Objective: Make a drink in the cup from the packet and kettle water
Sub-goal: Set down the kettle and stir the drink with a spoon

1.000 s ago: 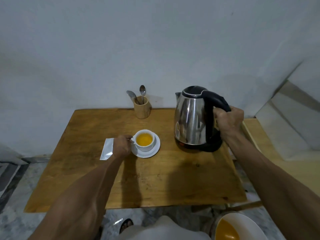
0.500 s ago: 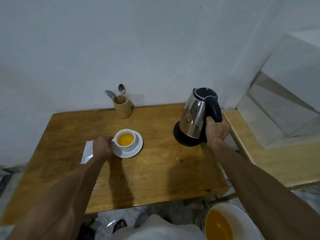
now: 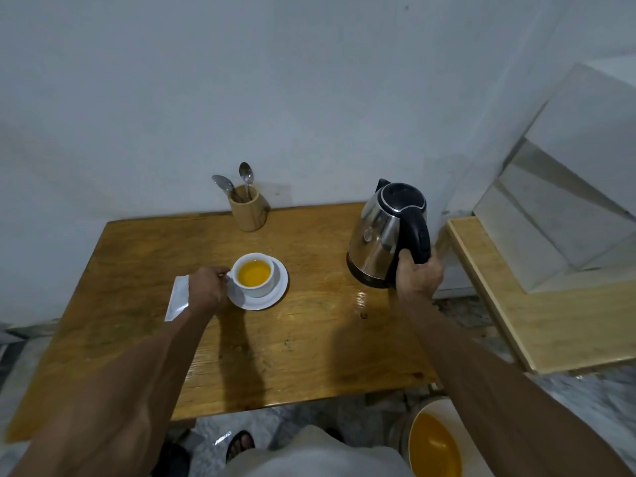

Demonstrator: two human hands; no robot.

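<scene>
A white cup (image 3: 256,290) of orange-yellow drink stands on a white saucer (image 3: 275,297) near the middle of the wooden table (image 3: 309,356). My left hand (image 3: 206,290) pinches the cup's handle on its left side. A white packet (image 3: 177,301) lies flat on the table, partly hidden by that hand. At the table's far right a steel kettle (image 3: 378,242) with a black lid and handle stands upright on its black base. My right hand (image 3: 418,275) is wrapped around the lower part of the kettle's handle.
A wooden holder (image 3: 248,213) with two spoons stands at the table's back edge by the wall. A lighter wooden surface (image 3: 550,321) adjoins on the right, under white steps. A white bucket (image 3: 435,445) of orange liquid stands on the floor at the lower right.
My right hand has carried the kettle away from the cup to the table's far right and set it down upright. My left hand has stayed on the cup.
</scene>
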